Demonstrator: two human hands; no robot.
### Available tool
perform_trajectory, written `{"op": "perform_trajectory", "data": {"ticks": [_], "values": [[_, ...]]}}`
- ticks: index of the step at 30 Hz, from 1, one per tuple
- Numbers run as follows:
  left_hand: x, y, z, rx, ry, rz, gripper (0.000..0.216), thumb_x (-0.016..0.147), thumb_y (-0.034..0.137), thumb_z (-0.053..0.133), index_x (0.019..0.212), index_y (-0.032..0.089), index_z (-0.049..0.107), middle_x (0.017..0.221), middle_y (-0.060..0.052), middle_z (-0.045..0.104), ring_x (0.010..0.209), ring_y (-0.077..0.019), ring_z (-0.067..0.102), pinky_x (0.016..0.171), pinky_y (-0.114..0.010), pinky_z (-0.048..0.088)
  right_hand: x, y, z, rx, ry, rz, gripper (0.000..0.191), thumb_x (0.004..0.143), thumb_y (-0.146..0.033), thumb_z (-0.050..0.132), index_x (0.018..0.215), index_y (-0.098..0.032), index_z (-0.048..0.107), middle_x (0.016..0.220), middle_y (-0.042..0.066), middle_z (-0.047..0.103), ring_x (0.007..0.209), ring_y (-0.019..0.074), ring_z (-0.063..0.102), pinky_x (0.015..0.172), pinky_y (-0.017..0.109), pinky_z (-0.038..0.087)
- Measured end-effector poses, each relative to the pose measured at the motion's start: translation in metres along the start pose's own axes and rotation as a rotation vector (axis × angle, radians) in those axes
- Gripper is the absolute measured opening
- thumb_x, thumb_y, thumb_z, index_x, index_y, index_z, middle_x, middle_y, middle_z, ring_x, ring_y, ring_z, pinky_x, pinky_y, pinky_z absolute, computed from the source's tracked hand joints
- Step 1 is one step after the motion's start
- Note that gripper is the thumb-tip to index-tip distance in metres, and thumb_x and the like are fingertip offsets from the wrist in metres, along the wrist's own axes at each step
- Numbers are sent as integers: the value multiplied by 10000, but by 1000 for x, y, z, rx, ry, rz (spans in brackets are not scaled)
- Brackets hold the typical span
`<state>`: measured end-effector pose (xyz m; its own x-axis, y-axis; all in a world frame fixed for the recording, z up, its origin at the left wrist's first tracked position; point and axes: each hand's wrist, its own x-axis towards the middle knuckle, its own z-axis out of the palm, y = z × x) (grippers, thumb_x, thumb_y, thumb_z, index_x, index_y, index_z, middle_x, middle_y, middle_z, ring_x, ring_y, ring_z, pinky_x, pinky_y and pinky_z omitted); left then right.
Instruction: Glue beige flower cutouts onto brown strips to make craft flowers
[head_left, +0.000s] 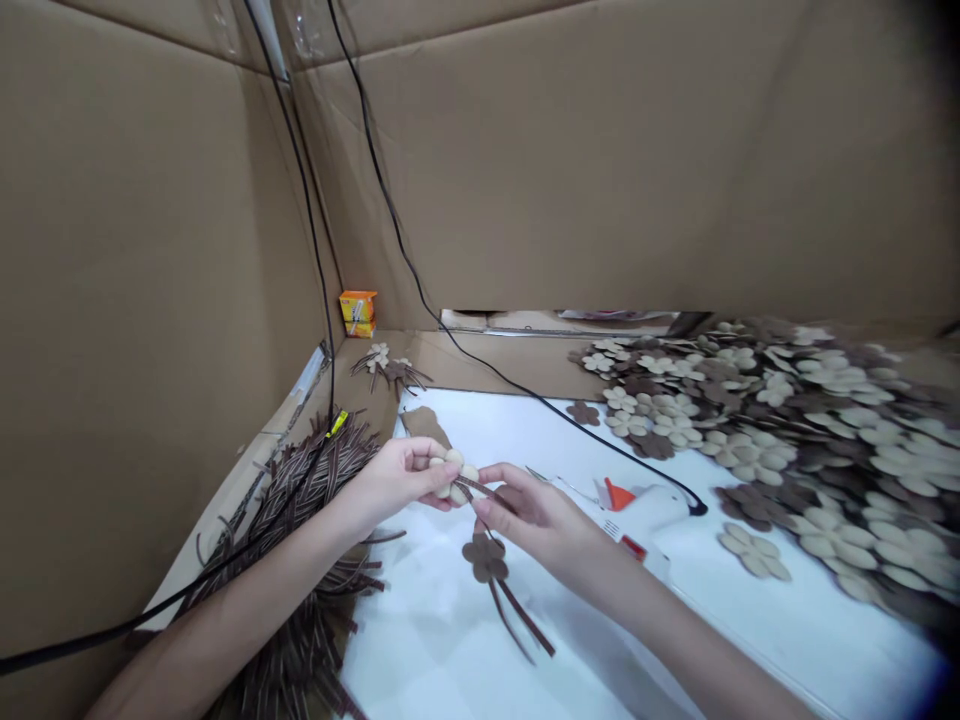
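My left hand (401,478) pinches a cream fabric flower (456,468) between thumb and fingers above the white board. My right hand (529,508) is closed on thin brown strips (480,487) that lie against the flower's underside. Below the hands, a dark brown flower (485,557) shows with two brown strips (525,620) trailing from it. Part of another brown flower is hidden behind my right fingers. Just beyond my right hand lies a white glue gun (652,507) with an orange part, partly covered by the hand.
Cream and brown flowers (757,450) are heaped on the right. A thick bundle of brown strips (300,560) lies under my left forearm. Cardboard walls (600,160) enclose the white board (420,620). Black cables (390,210) hang across, and an orange-yellow box (358,313) stands in the corner.
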<state>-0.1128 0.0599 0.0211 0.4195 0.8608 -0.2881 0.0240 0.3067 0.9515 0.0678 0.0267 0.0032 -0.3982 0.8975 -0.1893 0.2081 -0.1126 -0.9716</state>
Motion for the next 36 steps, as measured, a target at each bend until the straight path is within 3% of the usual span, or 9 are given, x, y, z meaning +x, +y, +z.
{"op": "perform_trajectory", "data": {"ticks": [2,6,14,18,25,28,32,36], "values": [[0,0,-1,6,-4,11,367,616,403,732,761,94,598,650,-46,655,578,-112,611,619,-251,511,5,7,5,139,-10,22,375,748,-476,564,971,-195,456,656,-36,564,533,134,574,511,256,419],[1,-4,-1,-37,-14,7,360,624,389,731,783,104,578,684,-37,640,618,-120,621,639,-265,519,8,10,11,196,25,-1,359,721,-419,607,958,-197,452,621,-67,526,467,98,544,450,226,413],[5,-16,6,-72,87,100,389,584,404,749,765,110,571,709,-25,626,606,-106,595,617,-250,504,3,16,19,169,122,18,408,721,-360,621,1054,-244,414,607,-87,535,442,121,559,390,229,454],[9,-20,3,-44,70,134,391,587,403,748,785,116,571,696,-30,641,586,-109,593,593,-244,492,4,20,20,150,147,43,401,715,-340,620,1056,-254,426,602,-96,543,436,128,571,406,238,459],[14,-14,-8,81,100,227,342,575,348,763,749,105,598,663,-37,645,587,-109,588,581,-226,479,5,21,12,31,99,46,404,781,-451,532,1080,-184,482,575,-33,589,530,165,608,467,257,455],[14,-9,-14,87,63,187,352,580,352,762,767,97,609,694,-59,666,604,-122,605,604,-245,494,4,20,12,95,58,22,354,785,-467,531,976,-169,534,588,-28,568,518,154,594,468,254,441],[12,-4,-20,76,26,113,344,615,389,733,758,101,611,778,-91,688,664,-147,634,650,-270,508,2,13,13,147,5,33,389,801,-518,489,630,-169,481,556,-19,534,480,138,569,463,248,421],[10,-1,-26,88,-32,68,334,627,392,724,762,110,607,775,-83,686,651,-139,631,646,-267,512,0,9,12,96,23,41,414,784,-536,503,592,-171,467,520,-26,509,468,133,558,478,247,421]]}}
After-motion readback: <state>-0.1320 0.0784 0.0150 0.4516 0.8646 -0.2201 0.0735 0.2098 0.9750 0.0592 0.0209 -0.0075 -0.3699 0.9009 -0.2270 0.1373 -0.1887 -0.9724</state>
